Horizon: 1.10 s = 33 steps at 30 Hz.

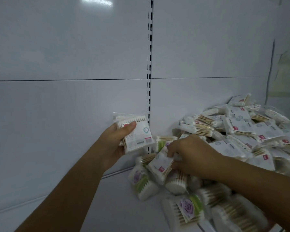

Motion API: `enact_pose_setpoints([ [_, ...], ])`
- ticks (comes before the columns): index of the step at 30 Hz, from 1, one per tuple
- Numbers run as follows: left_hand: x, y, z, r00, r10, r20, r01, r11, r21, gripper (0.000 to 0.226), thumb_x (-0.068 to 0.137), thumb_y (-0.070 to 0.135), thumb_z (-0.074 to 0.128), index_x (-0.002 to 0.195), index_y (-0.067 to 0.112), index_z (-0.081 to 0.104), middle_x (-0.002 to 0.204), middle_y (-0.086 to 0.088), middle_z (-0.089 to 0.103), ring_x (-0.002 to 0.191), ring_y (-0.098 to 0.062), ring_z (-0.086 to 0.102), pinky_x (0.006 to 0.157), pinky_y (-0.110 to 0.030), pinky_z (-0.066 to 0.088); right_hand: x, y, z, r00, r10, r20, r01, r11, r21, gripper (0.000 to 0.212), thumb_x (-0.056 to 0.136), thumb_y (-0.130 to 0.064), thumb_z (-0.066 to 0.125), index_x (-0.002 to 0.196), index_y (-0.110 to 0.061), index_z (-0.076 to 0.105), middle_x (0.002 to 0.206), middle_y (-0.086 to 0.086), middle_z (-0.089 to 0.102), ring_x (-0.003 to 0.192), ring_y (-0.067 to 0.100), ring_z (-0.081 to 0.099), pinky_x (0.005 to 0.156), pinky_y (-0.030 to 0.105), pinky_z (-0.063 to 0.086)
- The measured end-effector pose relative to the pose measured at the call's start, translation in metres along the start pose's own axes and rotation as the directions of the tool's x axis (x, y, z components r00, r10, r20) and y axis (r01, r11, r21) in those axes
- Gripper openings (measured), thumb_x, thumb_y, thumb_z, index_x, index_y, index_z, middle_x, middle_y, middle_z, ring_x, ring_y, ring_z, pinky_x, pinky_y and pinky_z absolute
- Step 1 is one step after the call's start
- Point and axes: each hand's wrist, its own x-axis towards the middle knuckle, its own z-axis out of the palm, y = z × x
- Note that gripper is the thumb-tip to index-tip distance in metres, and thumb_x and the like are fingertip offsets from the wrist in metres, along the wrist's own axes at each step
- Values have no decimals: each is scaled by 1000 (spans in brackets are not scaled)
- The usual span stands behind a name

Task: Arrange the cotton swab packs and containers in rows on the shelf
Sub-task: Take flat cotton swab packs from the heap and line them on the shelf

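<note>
Head view: left hand [115,144] clutching packs [137,134], right hand [189,154] pinching a pack [159,162] atop the pile [241,131].

A shop: white shelf [117,195] with slotted upright [150,64], and heaped swab packs [241,131] at right.

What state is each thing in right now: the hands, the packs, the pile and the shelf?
Left hand: grips a stack, held up in front of the back panel.
Stack: held, tilted, off the shelf.
Right hand: pinches one pack at the pile's edge.
Pack: pinched, tilted, still among the others.
Pile: heaped loose, not in rows.
Flower packs: lying loose at the pile's front.
Shelf: carries the pile on its right; no rows yet.
</note>
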Motion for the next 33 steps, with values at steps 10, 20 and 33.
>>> enact_pose_setpoints([
  [10, -8, 3, 13, 998, 0, -70, 10, 990, 140, 50, 76, 43, 62, 117, 14, 61, 105, -12, 73, 88, -27, 72, 60, -32, 57, -16, 35, -59, 875, -75, -477, 210, 949, 236, 27, 65, -17, 86, 88, -22, 74, 109, -16, 61, 99, 13, 64, 89, 33, 48],
  [20, -93, 32, -23, 919, -97, -382, 178, 967, 181, 61, 59, 68, 62, 103, 28, 75, 105, -3, 74, 87, -17, 73, 61, -28, 56, 60, -22, -42, 689, -476, -547, 713, 584, 389, 16, 75, -24, 72, 89, -16, 73, 115, -5, 67, 93, 10, 66, 69, 20, 57],
  [33, -415, 126, -109, 687, 135, -714, 82, 962, 261, 38, 72, 26, 72, 108, 15, 71, 102, -14, 73, 84, -26, 71, 68, -38, 57, 49, -364, -72, 486, -759, -434, 853, 301, 427, 28, 100, -38, 35, 119, -35, 55, 124, -27, 50, 111, -4, 50, 86, 10, 36],
])
